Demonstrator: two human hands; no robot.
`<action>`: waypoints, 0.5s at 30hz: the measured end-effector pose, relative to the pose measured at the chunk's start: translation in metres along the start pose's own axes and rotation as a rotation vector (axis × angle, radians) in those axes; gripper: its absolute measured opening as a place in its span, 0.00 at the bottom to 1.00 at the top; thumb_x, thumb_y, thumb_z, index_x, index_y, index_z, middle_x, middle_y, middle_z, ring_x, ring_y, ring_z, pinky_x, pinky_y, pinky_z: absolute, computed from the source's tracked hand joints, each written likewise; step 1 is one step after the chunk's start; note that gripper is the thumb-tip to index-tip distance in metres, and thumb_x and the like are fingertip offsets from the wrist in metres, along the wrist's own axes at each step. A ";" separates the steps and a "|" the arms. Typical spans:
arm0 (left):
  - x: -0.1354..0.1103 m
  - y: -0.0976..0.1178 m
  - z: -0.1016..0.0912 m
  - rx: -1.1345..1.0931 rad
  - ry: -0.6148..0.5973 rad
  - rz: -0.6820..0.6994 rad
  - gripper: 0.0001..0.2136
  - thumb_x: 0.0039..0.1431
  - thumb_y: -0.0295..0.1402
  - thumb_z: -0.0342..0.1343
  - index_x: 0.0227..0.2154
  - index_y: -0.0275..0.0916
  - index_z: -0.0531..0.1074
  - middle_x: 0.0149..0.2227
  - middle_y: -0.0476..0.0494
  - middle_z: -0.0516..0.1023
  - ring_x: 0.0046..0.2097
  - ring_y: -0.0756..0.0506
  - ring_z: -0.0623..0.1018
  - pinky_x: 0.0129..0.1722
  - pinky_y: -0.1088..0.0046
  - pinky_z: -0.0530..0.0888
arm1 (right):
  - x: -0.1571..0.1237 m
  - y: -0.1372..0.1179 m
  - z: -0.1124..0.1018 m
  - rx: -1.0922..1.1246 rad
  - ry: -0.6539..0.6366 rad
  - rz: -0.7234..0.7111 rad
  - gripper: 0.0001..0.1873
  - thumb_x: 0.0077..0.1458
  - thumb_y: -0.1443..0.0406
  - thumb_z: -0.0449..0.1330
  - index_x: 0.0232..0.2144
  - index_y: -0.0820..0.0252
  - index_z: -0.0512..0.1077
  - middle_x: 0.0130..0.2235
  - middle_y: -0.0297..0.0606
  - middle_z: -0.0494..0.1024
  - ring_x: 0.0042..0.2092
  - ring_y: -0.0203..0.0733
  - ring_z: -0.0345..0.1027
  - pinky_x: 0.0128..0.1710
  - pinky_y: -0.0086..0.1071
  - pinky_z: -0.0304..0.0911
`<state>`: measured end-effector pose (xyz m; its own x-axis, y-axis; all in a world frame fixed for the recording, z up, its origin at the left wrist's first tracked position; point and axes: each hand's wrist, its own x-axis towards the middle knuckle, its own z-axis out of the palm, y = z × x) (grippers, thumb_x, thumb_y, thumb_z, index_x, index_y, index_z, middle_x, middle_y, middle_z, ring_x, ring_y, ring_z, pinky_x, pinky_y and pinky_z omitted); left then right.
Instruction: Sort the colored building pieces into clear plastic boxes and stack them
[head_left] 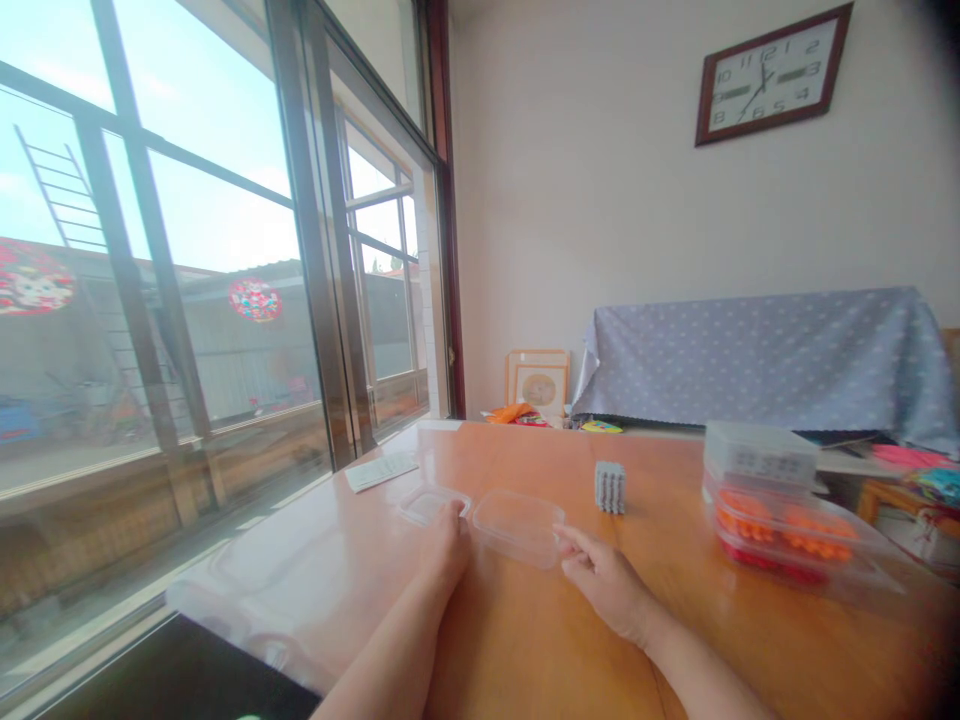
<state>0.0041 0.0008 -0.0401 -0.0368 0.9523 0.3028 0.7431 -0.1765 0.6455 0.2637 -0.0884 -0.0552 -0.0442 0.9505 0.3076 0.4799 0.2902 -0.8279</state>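
My left hand (450, 545) is closed on the near right edge of a small clear plastic lid (429, 503), just above the wooden table. Beside it lies a clear plastic container (517, 530) with rounded corners and nothing visible inside. My right hand (604, 580) pinches the container's right rim between thumb and fingers. Lid and container are side by side, with a narrow gap between them. Farther back, to the right of the container, stands a grey ridged block (610, 487), apart from both hands.
Clear boxes (761, 455) are stacked on the table's right side, one holding orange and red pieces (784, 530). A paper sheet (381, 472) lies near the window. The glossy wooden table (517, 650) extends to the window side; a cloth-covered piece of furniture (757, 360) stands behind.
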 end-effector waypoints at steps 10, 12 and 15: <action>-0.001 -0.008 0.017 -0.099 0.037 0.260 0.13 0.65 0.34 0.46 0.46 0.41 0.73 0.44 0.44 0.81 0.46 0.45 0.78 0.48 0.70 0.71 | 0.003 0.007 0.001 -0.071 0.095 -0.019 0.21 0.55 0.59 0.57 0.50 0.55 0.74 0.43 0.38 0.78 0.38 0.40 0.71 0.42 0.32 0.65; -0.005 -0.003 0.016 -0.107 0.021 0.304 0.13 0.66 0.36 0.45 0.44 0.41 0.74 0.41 0.45 0.81 0.43 0.45 0.78 0.45 0.70 0.71 | 0.002 0.003 -0.002 -0.119 0.147 -0.027 0.16 0.58 0.55 0.55 0.41 0.56 0.76 0.36 0.36 0.78 0.35 0.40 0.69 0.37 0.30 0.63; -0.012 0.014 0.013 -0.117 -0.060 0.371 0.14 0.66 0.40 0.45 0.40 0.42 0.75 0.36 0.46 0.80 0.40 0.45 0.77 0.42 0.71 0.71 | 0.003 -0.001 -0.014 -0.230 0.241 0.018 0.22 0.62 0.51 0.50 0.26 0.57 0.72 0.25 0.33 0.74 0.30 0.39 0.66 0.31 0.29 0.57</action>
<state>0.0234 -0.0101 -0.0438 0.2618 0.8307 0.4913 0.6172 -0.5354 0.5765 0.2755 -0.0875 -0.0467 0.1621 0.8936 0.4187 0.6653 0.2144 -0.7151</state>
